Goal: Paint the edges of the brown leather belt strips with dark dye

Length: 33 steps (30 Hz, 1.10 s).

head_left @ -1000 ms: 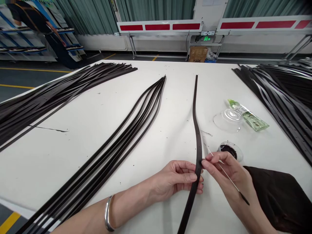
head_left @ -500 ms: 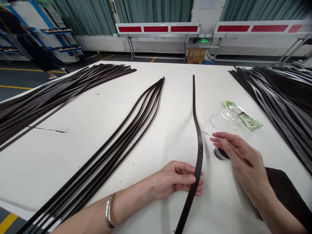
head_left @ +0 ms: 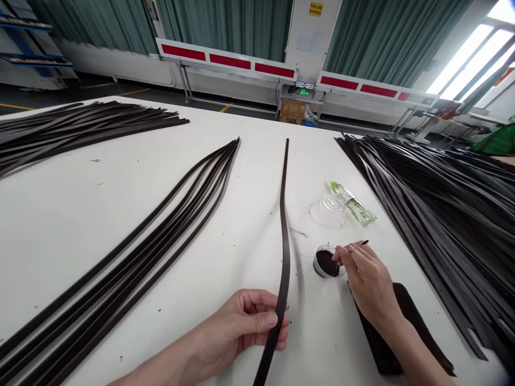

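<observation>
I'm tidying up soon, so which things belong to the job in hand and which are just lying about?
In the job:
black strap, in the left hand
thin dark-ended tool, in the right hand
cup with dark contents, at that hand
probably the other straps

Apparently lying about:
green tube
clear lid
cardboard box

I had two hands in view, the left hand (head_left: 255,324) with one black strap (head_left: 285,252) and the right hand (head_left: 368,276) with one thin stick (head_left: 365,242). Besides that strap I counted three bunches of straps: a left heap (head_left: 100,126), a middle bundle (head_left: 173,220) and a right heap (head_left: 426,214), whose strands overlapped too much for me to number. I also had one small cup (head_left: 319,269), one clear lid (head_left: 326,212), one green tube (head_left: 356,207), one dark cloth (head_left: 380,343) and, beyond, one cardboard box (head_left: 292,111).
</observation>
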Motion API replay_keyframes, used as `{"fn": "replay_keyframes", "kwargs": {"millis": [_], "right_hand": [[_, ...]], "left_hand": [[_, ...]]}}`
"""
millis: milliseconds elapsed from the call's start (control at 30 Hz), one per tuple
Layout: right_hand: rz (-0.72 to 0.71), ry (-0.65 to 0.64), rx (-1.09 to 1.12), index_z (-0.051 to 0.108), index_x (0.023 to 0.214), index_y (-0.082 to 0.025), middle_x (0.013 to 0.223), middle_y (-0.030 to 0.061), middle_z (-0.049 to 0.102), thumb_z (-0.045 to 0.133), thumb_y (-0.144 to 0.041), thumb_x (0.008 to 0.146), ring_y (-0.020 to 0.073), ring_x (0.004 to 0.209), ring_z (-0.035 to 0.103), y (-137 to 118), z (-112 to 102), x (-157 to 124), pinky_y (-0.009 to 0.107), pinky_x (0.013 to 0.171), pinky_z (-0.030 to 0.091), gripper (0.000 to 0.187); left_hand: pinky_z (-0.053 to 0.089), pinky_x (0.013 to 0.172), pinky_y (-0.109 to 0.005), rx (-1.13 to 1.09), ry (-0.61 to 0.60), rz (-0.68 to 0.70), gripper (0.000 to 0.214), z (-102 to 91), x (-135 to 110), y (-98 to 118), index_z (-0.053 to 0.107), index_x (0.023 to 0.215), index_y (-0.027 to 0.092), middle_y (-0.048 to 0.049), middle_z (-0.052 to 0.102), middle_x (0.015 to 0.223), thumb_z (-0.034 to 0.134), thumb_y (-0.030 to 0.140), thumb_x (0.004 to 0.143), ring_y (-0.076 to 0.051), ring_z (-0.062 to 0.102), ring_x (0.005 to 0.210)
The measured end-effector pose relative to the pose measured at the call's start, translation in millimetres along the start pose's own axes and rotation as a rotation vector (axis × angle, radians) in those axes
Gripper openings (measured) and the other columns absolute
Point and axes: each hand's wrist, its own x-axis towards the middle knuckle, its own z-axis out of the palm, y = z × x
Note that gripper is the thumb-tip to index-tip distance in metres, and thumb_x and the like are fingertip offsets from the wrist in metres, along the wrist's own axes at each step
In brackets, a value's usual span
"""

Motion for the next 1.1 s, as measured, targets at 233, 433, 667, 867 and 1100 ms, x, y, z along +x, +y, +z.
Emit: {"fn": "replay_keyframes", "kwargs": {"millis": [233, 433, 667, 867, 1100], "right_hand": [[-0.021, -0.004, -0.013, 0.061, 0.078, -0.023, 0.073, -0.0011, 0.062, 0.044, -0.035, 0.1, 0.0153, 0.08, 0.054, 2.3, 1.4, -3.2, 0.029, 0.073, 0.044, 0.03], [-0.024, -0.003, 0.0, 0.061, 0.077, -0.023, 0.071, -0.0016, 0.062, 0.046, -0.035, 0.099, 0.0147, 0.078, 0.054, 3.5, 4.8, -1.8, 0.028, 0.071, 0.043, 0.03], [0.111, 0.152, 0.075, 0.064, 0.079, -0.021, 0.074, 0.0011, 0.064, 0.043, -0.039, 0.1, 0.0151, 0.078, 0.059, -13.0, -10.4, -7.3, 0.028, 0.071, 0.044, 0.035], [0.374, 0.208, 0.513, 0.066, 0.08, -0.017, 0.076, 0.0059, 0.067, 0.047, -0.051, 0.095, 0.0181, 0.071, 0.063, -38.7, -12.6, -15.9, 0.031, 0.068, 0.05, 0.041], [0.022, 0.068, 0.433, 0.064, 0.081, -0.02, 0.082, 0.0034, 0.065, 0.04, -0.025, 0.099, 0.0161, 0.082, 0.063, -73.9, 1.5, -39.0, 0.029, 0.077, 0.047, 0.03]], "left_hand": [[0.056, 0.075, -0.037, -0.001, 0.013, -0.005, 0.029, -0.8, 1.0, 1.2, 0.067, 0.085, 0.013, -0.0091, 0.074, 0.081, 0.087, 0.019, 0.065, -0.019, 0.071, 0.07], [0.056, 0.075, -0.036, -0.001, 0.003, -0.005, 0.027, -2.0, -0.3, -0.1, 0.068, 0.085, 0.013, -0.0091, 0.073, 0.081, 0.087, 0.018, 0.066, -0.019, 0.071, 0.07], [0.056, 0.076, -0.038, -0.005, -0.002, 0.009, 0.025, -1.4, 0.8, 0.1, 0.068, 0.086, 0.013, -0.0089, 0.073, 0.081, 0.086, 0.018, 0.068, -0.019, 0.071, 0.07], [0.056, 0.08, -0.039, -0.017, -0.026, 0.029, 0.024, 0.0, 1.6, -0.4, 0.067, 0.085, 0.014, -0.0082, 0.073, 0.082, 0.085, 0.017, 0.069, -0.018, 0.07, 0.072], [0.057, 0.078, -0.039, -0.033, -0.073, 0.04, 0.025, -2.1, 4.9, -5.1, 0.067, 0.085, 0.012, -0.0093, 0.072, 0.081, 0.084, 0.018, 0.068, -0.019, 0.07, 0.073]]}}
